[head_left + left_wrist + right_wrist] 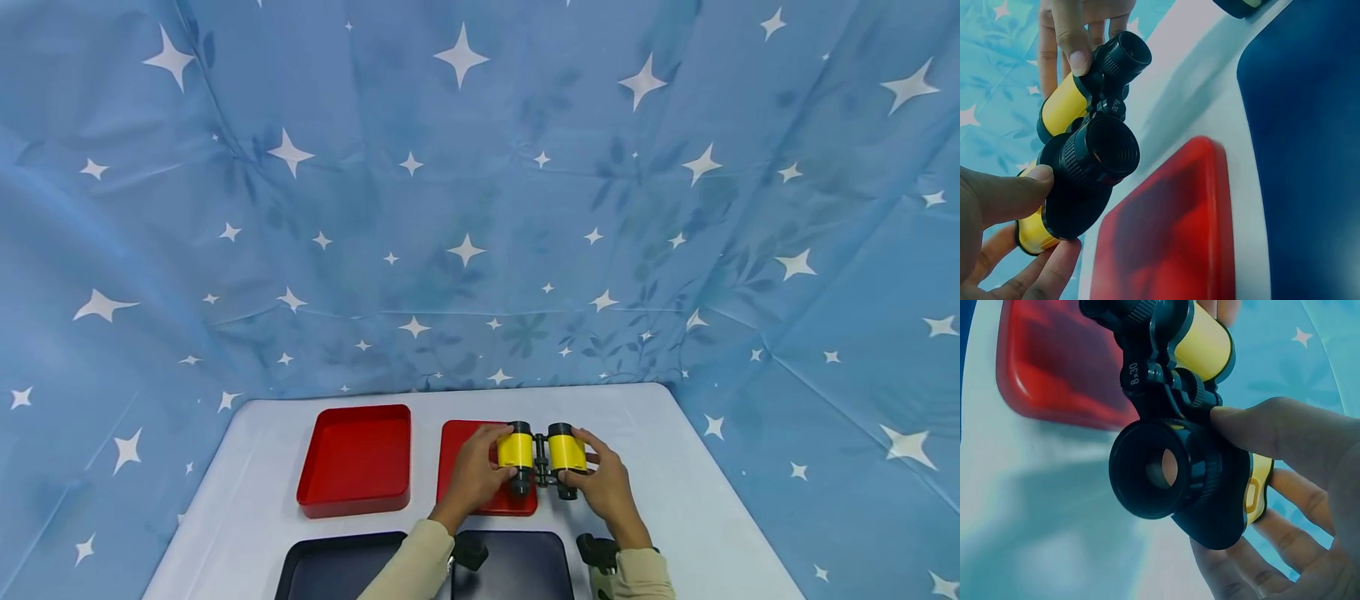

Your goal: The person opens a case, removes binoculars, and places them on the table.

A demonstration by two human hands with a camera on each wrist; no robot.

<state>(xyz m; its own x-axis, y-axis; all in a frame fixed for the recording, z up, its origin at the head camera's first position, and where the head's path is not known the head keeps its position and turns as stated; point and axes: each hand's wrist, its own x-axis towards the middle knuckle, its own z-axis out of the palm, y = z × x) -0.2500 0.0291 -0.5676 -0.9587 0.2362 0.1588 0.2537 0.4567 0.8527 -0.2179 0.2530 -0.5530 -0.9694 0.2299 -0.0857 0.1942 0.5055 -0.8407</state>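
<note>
A pair of yellow and black binoculars (542, 460) is held up by both hands, over the right part of a red lid-like tray (455, 446). My left hand (472, 471) grips the left barrel, thumb near the eyepiece and fingers curled beneath. Around the right barrel curls my right hand (606, 487), its thumb on the black body beside the hinge. Both eyepieces (1109, 149) face back toward me in the left wrist view. The marking 8x30 shows on the hinge (1135, 374) in the right wrist view.
A deeper red tray (360, 458) stands to the left on the white table (675, 500). Two dark trays (513, 567) lie along the near edge, partly behind the left sleeve (412, 562). A blue star-patterned curtain (480, 200) hangs behind and on both sides.
</note>
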